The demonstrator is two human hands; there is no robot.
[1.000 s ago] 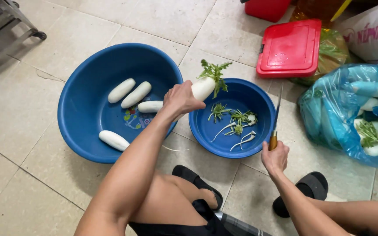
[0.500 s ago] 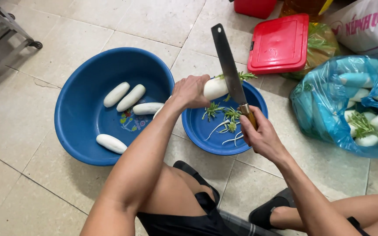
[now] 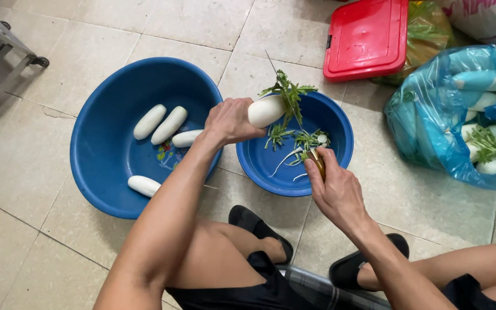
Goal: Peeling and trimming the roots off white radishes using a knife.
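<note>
My left hand [image 3: 229, 119] grips a white radish [image 3: 266, 110] by its body, holding it over the small blue basin [image 3: 334, 166]. The radish's green leafy top [image 3: 289, 95] points up and right. My right hand [image 3: 334, 189] is closed on a knife handle [image 3: 317, 162]; the thin blade [image 3: 272, 63] is seen edge-on, running up past the leaves. Cut greens and root tips [image 3: 302, 140] lie in the small basin. Several trimmed white radishes [image 3: 161, 123] lie in the large blue basin [image 3: 96, 172] to the left.
A blue plastic bag [image 3: 426, 115] of untrimmed radishes sits at the right. A red lidded box [image 3: 365, 37] stands behind the small basin. A metal cart leg with a wheel [image 3: 40, 61] is at upper left. My sandalled feet [image 3: 259, 229] rest on the tiled floor.
The knife, earlier lowered beside the basin and then raised flat above the radish, now stands edge-on at the radish's leafy end. The left hand has kept the radish over the small basin.
</note>
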